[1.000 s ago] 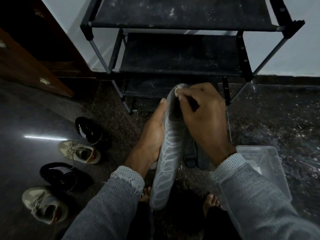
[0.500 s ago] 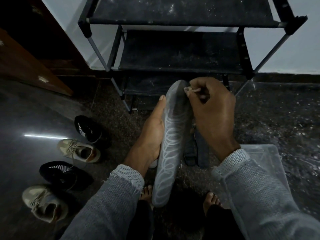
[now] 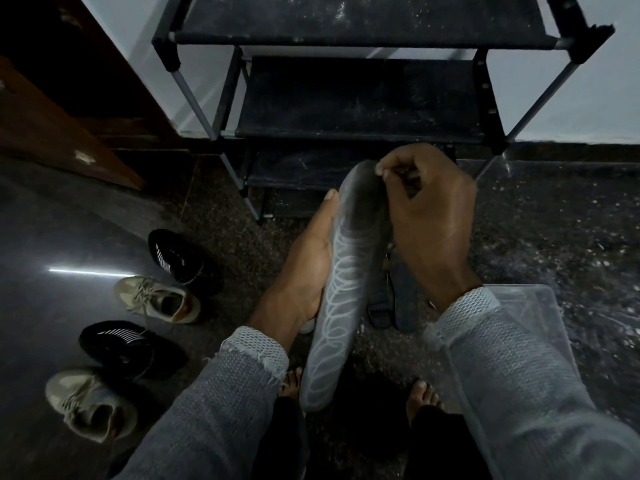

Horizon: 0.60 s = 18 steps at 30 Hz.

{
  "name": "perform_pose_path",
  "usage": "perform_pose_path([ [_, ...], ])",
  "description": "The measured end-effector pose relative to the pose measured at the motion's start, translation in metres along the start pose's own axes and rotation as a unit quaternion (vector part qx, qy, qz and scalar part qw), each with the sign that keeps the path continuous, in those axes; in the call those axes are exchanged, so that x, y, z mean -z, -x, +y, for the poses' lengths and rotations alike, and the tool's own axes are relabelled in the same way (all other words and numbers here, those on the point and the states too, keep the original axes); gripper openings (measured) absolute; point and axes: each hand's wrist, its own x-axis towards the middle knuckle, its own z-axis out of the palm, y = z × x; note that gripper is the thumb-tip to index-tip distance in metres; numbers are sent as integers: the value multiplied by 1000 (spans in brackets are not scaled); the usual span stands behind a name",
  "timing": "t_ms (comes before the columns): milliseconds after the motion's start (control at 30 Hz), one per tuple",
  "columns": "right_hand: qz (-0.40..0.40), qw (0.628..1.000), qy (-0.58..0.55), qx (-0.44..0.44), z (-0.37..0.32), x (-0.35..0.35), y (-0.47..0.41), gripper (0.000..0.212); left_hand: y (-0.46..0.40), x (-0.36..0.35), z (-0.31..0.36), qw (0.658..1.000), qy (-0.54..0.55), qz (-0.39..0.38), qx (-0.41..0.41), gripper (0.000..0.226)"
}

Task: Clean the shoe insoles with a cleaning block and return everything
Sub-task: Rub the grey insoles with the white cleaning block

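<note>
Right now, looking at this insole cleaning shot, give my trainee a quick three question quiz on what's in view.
1. True or false: the left hand supports the patterned insole from its side.
2. How many shoes stand on the floor beside the person's left arm: A two, B four, C six?
3. Fill in: the right hand pinches a small pale block near the insole's ____ end.

Key:
1. True.
2. B: two black shoes and two beige shoes.
3. Top, the end nearest the shoe rack. The clear plastic box sits by the right sleeve.
</note>
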Motion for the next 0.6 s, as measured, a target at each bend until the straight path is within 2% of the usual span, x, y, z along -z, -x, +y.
perform_pose_path([
  [133,-40,999,-2,24,-11,-6,10,16,-1,1,-1,1000,-11,-12,-7,50],
  [267,-71,996,-29,46,-18,-11,14,16,0,2,1,999,28,-28,-16,48],
  [467,-21,999,-23,-8,-3,0,3,15,0,-1,-1,1000,24,-17,-5,46],
  [600,-81,996,-30,12,-17,-8,16,14,-1,2,1,999,34,-8,-7,48],
])
